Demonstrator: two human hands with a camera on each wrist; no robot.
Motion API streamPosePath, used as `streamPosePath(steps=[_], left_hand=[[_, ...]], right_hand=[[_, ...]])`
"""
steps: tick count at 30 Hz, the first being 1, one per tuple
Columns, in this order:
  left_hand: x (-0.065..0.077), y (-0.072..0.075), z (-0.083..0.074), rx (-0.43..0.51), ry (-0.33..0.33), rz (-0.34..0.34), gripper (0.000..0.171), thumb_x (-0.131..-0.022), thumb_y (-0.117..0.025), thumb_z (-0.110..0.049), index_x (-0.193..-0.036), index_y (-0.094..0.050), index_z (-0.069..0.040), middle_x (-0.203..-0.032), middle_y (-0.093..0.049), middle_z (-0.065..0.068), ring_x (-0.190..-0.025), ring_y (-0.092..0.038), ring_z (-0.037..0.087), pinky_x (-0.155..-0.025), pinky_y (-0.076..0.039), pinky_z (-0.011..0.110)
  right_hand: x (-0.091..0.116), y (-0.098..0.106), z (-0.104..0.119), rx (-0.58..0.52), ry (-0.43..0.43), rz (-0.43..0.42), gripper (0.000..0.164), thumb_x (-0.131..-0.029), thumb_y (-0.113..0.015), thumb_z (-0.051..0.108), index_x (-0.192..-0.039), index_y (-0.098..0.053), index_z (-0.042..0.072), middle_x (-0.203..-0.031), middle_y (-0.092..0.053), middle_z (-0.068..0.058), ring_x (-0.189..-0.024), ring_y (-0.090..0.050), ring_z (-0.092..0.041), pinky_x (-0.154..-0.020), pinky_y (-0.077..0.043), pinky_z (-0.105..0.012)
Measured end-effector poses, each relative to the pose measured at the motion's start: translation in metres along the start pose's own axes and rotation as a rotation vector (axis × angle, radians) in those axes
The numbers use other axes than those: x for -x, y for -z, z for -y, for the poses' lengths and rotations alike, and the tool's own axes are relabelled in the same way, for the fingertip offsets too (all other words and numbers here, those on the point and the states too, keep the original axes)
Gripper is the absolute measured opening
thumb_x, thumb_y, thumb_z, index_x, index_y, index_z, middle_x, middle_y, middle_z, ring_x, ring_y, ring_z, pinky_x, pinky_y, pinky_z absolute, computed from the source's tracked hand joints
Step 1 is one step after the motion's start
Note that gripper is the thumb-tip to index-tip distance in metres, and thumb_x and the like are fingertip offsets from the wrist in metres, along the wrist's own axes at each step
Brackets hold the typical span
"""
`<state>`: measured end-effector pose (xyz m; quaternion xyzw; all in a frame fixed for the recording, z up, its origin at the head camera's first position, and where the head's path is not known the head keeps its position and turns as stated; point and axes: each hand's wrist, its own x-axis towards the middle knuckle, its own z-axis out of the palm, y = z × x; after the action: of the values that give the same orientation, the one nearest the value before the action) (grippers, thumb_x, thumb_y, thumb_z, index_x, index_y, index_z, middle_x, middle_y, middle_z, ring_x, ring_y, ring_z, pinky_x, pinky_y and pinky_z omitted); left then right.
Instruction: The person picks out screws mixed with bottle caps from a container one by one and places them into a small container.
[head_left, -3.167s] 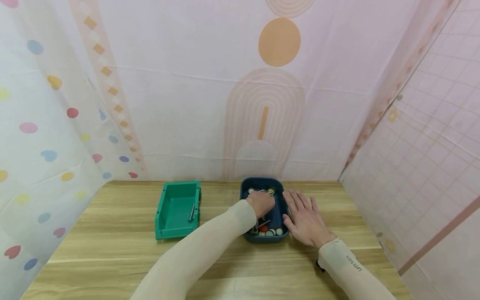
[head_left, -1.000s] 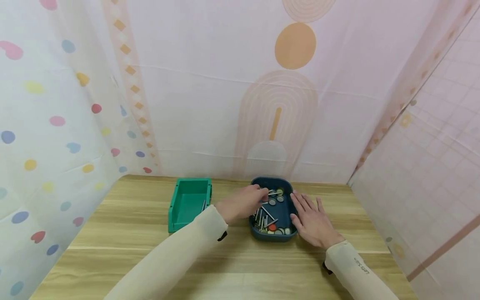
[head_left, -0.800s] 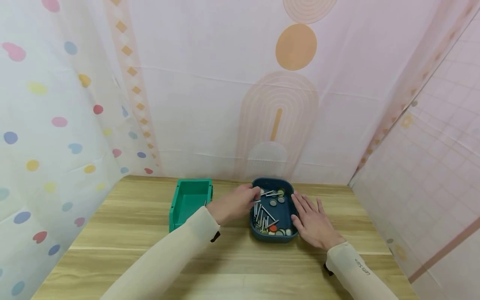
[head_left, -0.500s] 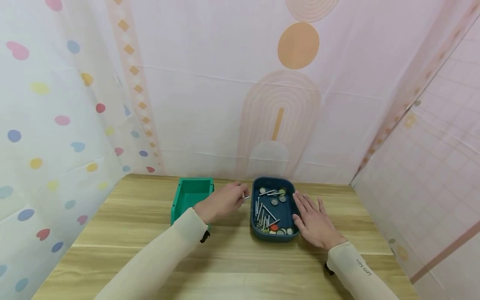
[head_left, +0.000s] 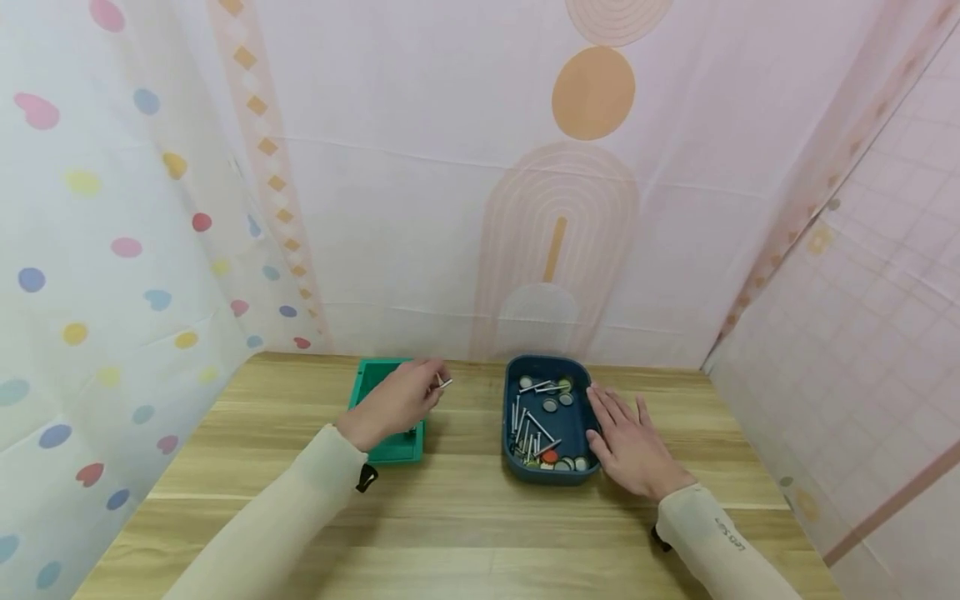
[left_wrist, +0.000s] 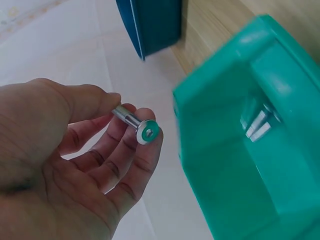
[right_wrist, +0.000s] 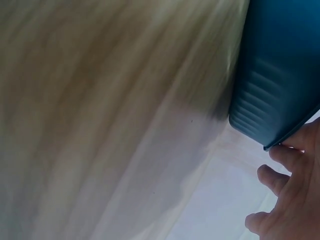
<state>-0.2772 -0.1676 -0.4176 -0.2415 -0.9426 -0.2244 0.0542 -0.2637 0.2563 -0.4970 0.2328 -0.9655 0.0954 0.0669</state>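
My left hand (head_left: pixel 397 402) is over the green bin (head_left: pixel 397 452), pinching a metal bolt (left_wrist: pixel 146 131) between thumb and fingers. The bolt's round head with a hex socket faces the left wrist camera. Inside the bin, in the left wrist view, lie a few more bolts (left_wrist: pixel 260 125), partly blurred. At the right side of the dark blue box (head_left: pixel 551 477), my right hand (head_left: pixel 630 447) rests with extended fingers touching its wall. That box holds several bolts (head_left: pixel 534 427) on its left side, with grey bottle caps (head_left: pixel 551 405) and a red cap (head_left: pixel 550 457).
Both containers stand on a wooden table (head_left: pixel 465 517), with a strip of tabletop between them. Behind them hangs a patterned cloth (head_left: pixel 405 233), and dotted (head_left: pixel 82 250) and checked cloths (head_left: pixel 862 333) close off the left and right sides.
My left hand has come out of the blue box with a bolt and moved left until it is above the green bin. The right hand has stayed at the box.
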Motion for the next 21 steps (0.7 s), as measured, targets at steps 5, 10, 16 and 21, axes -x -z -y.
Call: streamPosePath(steps=[5,10,16,21], left_hand=[[0.011,0.006,0.013,0.015,0.044,-0.029,0.015,-0.115,-0.066,-0.001,-0.128,-0.074,0.001,-0.108,-0.076,0.011,-0.086,-0.063,0.016,-0.08,-0.06,0.037],[0.02,0.006,0.021,0.035,0.126,-0.055,0.016,-0.114,-0.067,-0.002,-0.127,-0.073,0.004,-0.106,-0.074,0.013,-0.087,-0.063,0.02,-0.079,-0.06,0.039],[0.029,-0.003,0.028,0.07,0.242,-0.073,0.022,-0.114,-0.066,-0.002,-0.132,-0.071,0.009,-0.098,-0.073,0.013,-0.081,-0.063,0.02,-0.078,-0.06,0.041],[0.031,-0.007,0.03,0.101,0.305,-0.085,0.029,-0.114,-0.064,0.0,-0.139,-0.067,0.014,-0.087,-0.071,0.012,-0.072,-0.061,0.019,-0.069,-0.055,0.036]], right_hand=[[0.002,0.0,-0.001,-0.024,-0.005,0.015,0.074,-0.124,-0.052,0.034,-0.185,-0.025,0.004,-0.194,-0.027,-0.018,-0.177,-0.034,-0.047,-0.141,-0.015,-0.083],[0.002,-0.001,0.0,-0.037,-0.008,0.005,0.073,-0.124,-0.052,0.034,-0.185,-0.024,0.005,-0.194,-0.027,-0.018,-0.178,-0.033,-0.047,-0.141,-0.015,-0.083],[0.004,-0.001,0.002,-0.04,0.0,-0.007,0.073,-0.123,-0.052,0.033,-0.185,-0.026,0.003,-0.194,-0.028,-0.018,-0.177,-0.035,-0.047,-0.14,-0.018,-0.084],[0.005,-0.002,0.003,-0.063,0.014,-0.019,0.073,-0.123,-0.053,0.032,-0.184,-0.027,0.002,-0.193,-0.028,-0.019,-0.176,-0.037,-0.048,-0.139,-0.02,-0.084]])
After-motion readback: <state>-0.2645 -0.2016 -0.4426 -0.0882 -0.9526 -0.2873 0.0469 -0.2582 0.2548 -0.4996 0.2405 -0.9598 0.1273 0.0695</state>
